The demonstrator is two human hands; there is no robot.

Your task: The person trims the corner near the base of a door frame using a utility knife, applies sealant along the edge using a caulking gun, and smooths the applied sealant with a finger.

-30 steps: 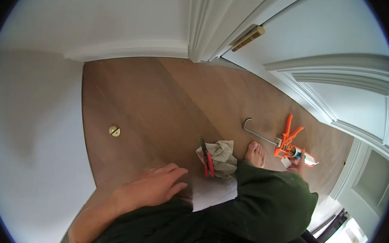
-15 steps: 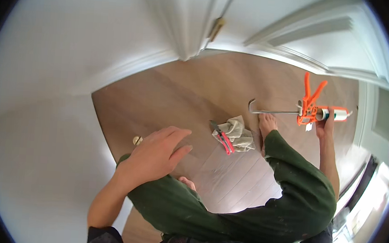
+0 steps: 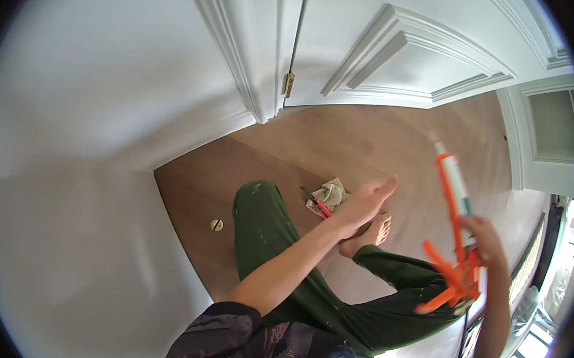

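Note:
My right hand (image 3: 484, 240) grips an orange caulking gun (image 3: 455, 274) around its frame, near the handle end. A white sealant cartridge (image 3: 456, 179) lies in the frame, its nozzle pointing away from me; the gun is smeared by motion. My left hand (image 3: 365, 208) is stretched out over the floor with nothing in it, fingers extended, above my bare foot (image 3: 369, 238). Just left of that hand, a red and dark hand tool (image 3: 322, 209) rests on a crumpled beige cloth (image 3: 332, 192). The hand and forearm partly cover both.
A white panelled door (image 3: 400, 80) with a brass hinge (image 3: 289, 85) stands ahead. White wall (image 3: 83, 231) borders the wooden floor (image 3: 275, 158) on the left. A round brass fitting (image 3: 216, 224) sits on the floor by my knee (image 3: 259, 200). Bright window panes (image 3: 531, 352) show at lower right.
My left hand has moved right, toward my foot. The caulking gun has swung round in my right hand from pointing right to pointing away, with its handles now nearer me. My view has shifted too.

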